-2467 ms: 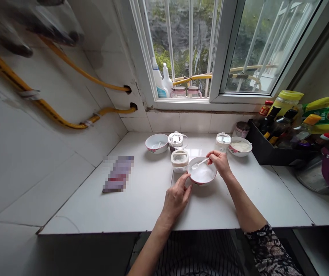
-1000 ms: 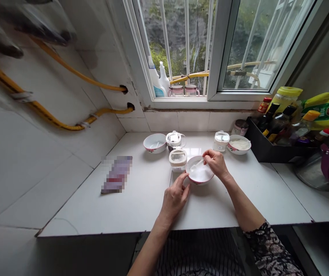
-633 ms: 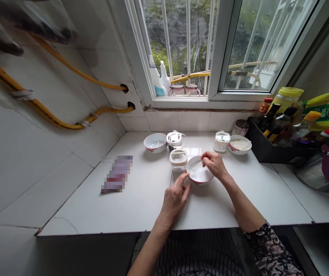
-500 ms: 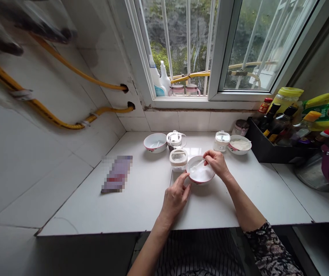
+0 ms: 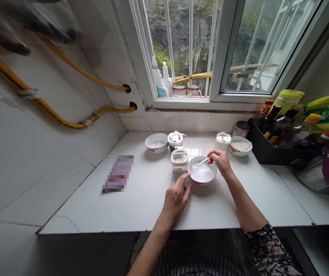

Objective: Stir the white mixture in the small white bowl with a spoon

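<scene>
A white bowl with a red rim stands in front of me on the white counter, with white powdery stuff inside. My left hand is closed at the bowl's left side, thumb and fingers steadying its rim. In my right hand is a small white spoon, pinched by its handle, its head low over the bowl's contents. Touching or very near the bowl's left edge is a lidded seasoning jar. Behind that jar sits another jar with a clear handle.
An empty-looking bowl with a spoon in it stands back left. At back right are a third jar, a bowl of whitish contents and a black box of bottles. A pixelated flat item lies left.
The spoon has shifted slightly in the bowl and its handle looks lifted, my right hand moving a little with it. My left hand stays at the rim. The view has shifted slightly.
</scene>
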Demonstrator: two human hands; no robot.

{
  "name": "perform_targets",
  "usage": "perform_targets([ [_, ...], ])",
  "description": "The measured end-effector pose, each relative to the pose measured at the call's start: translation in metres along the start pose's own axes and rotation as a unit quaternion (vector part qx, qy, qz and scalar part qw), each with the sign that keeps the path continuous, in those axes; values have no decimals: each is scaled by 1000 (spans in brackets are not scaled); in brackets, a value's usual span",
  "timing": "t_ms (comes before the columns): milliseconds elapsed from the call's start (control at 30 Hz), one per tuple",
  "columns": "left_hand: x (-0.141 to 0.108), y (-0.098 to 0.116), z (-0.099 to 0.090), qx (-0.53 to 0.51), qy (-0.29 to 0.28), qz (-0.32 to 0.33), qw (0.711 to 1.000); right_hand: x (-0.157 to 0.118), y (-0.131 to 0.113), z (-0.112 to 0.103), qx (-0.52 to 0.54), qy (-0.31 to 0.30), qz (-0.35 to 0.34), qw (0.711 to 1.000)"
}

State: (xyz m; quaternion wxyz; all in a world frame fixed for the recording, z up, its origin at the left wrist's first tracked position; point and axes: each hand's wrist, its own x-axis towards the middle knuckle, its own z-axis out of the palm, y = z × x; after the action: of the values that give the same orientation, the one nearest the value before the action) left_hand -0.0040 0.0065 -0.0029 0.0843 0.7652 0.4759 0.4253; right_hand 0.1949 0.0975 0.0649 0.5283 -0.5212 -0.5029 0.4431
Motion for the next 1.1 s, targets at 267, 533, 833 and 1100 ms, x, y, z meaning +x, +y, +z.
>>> perform_targets([
  [267,0,1,1,-3,-4,-9,1000,-2,-7,20,42,35,-44,998],
  [533,0,0,2,-6,-8,-12,1000,-21,-10,39,-287,-20,-385,877],
  [833,0,1,0,-4,-14,-18,1000,-16,-12,12,-249,62,-328,909],
  [1100,-1,-1,0,-3,-11,-17,1000,-15,-9,1,-421,30,-392,817],
])
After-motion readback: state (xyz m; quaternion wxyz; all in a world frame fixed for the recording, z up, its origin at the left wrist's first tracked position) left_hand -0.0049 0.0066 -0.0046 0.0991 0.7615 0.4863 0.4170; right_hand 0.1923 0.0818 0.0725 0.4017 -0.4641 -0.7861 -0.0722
